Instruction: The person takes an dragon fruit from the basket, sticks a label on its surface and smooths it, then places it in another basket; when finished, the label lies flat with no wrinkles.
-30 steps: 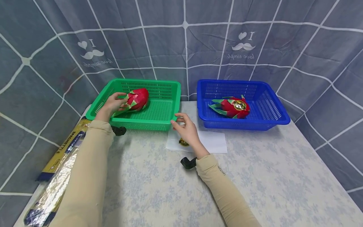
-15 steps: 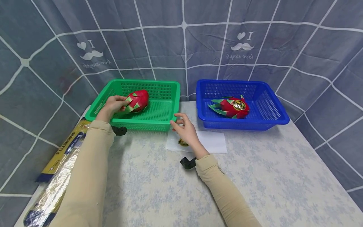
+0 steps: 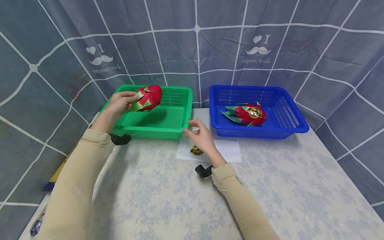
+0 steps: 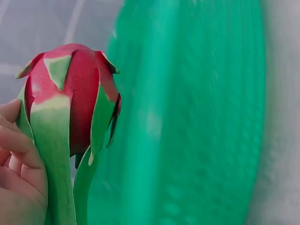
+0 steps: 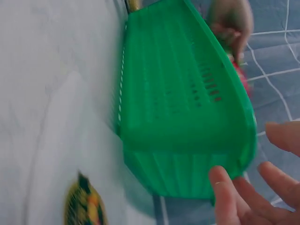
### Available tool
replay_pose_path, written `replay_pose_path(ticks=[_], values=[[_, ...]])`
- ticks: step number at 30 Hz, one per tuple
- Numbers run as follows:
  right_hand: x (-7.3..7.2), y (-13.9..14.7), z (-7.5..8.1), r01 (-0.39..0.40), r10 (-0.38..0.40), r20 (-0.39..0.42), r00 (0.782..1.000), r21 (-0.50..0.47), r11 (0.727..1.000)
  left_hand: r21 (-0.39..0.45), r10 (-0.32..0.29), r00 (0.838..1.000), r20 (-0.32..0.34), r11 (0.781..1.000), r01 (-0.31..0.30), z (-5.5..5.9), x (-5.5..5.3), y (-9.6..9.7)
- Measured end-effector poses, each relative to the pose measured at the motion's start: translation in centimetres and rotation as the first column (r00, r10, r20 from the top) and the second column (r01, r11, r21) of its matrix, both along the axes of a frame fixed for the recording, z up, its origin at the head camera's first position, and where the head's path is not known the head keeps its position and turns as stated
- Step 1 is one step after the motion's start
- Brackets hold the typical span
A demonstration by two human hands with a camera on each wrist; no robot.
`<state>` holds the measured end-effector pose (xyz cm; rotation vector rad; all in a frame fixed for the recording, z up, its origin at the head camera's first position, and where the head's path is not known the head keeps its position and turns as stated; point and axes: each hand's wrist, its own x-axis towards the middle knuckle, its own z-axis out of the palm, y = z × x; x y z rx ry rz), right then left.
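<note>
My left hand pinches a red dragon fruit by its green leaves, holding it raised over the green basket. In the left wrist view the dragon fruit points upward, and part of the left hand shows beside its leaves. Close by the green basket's front right corner is my right hand, its fingers loosely bent. From the right wrist, the fingertips of the right hand appear at the basket's corner, with the thumb apart from the rim; exact contact is hard to tell.
A blue basket on the right holds another dragon fruit with a black and gold label. White paper with a printed logo lies in front of the baskets. A yellow package is partly hidden by the left sleeve. A grey curtain hangs behind.
The left hand has taken hold of the dragon fruit's leaves and lifted it from the green basket's floor. The right hand stays at the basket corner with barely any shift.
</note>
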<state>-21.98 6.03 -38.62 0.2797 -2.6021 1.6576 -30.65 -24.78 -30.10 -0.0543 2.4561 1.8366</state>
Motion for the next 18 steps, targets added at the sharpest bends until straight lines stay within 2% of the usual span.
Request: replay_pose_path(ticks=[4,7,9,11,13,18], values=[[0.1,1.5,1.1,0.026,-0.034,-0.12,0.992,-0.067,0.997,0.106,-0.085,0.995,-0.048,0.99,0.09,2.4,1.8,2.3],[0.2,2.8,2.2,-0.006,-0.023,-0.196,0.98,-0.143,0.99,0.227,-0.158,0.985,-0.074,0.959,0.171,3.6,3.5,4.4],[0.5,3.8,3.0,-0.042,0.001,-0.228,0.974,-0.178,0.983,0.278,-0.215,0.974,-0.074,0.933,0.227,4.0,4.8,5.9],[0.8,4.7,3.6,-0.087,0.037,-0.248,0.968,-0.195,0.977,0.305,-0.271,0.961,-0.063,0.911,0.277,4.1,6.0,7.2],[1.3,5.6,4.0,-0.141,0.083,-0.27,0.959,-0.205,0.969,0.3,-0.316,0.947,-0.056,0.9,0.318,3.8,7.2,8.5],[3.2,7.6,3.3,-0.299,0.224,-0.333,0.916,-0.193,0.935,0.292,-0.389,0.92,-0.043,0.876,0.384,1.7,10.2,11.2]])
